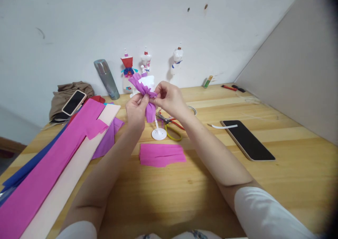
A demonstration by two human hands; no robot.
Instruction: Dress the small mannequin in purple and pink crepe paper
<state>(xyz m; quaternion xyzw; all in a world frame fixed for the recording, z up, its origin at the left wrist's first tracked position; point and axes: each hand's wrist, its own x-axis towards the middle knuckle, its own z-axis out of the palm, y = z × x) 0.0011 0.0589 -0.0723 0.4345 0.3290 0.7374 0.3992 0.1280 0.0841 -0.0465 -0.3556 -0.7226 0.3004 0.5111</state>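
Observation:
A small white mannequin (147, 80) on a stand with a round white base (158, 133) is upright before me. Purple crepe paper (150, 112) is gathered in folds around its front. My left hand (136, 108) pinches the gathered paper between thumb and fingers. From the other side, my right hand (170, 97) is closed at the paper's right edge, its fingertips pinching the purple crepe paper. Scissors with red and yellow handles (173, 130) lie behind the base. A flat pink crepe paper piece (162, 155) rests on the table nearer to me.
Long strips of pink crepe paper (52, 165) and pale crepe paper (76, 172) cover the left side. Dressed mannequins (127, 63) and a bottle (106, 79) stand by the wall. A black phone (248, 140) is at right, another phone (74, 102) at left. A glue stick (208, 81) stands behind.

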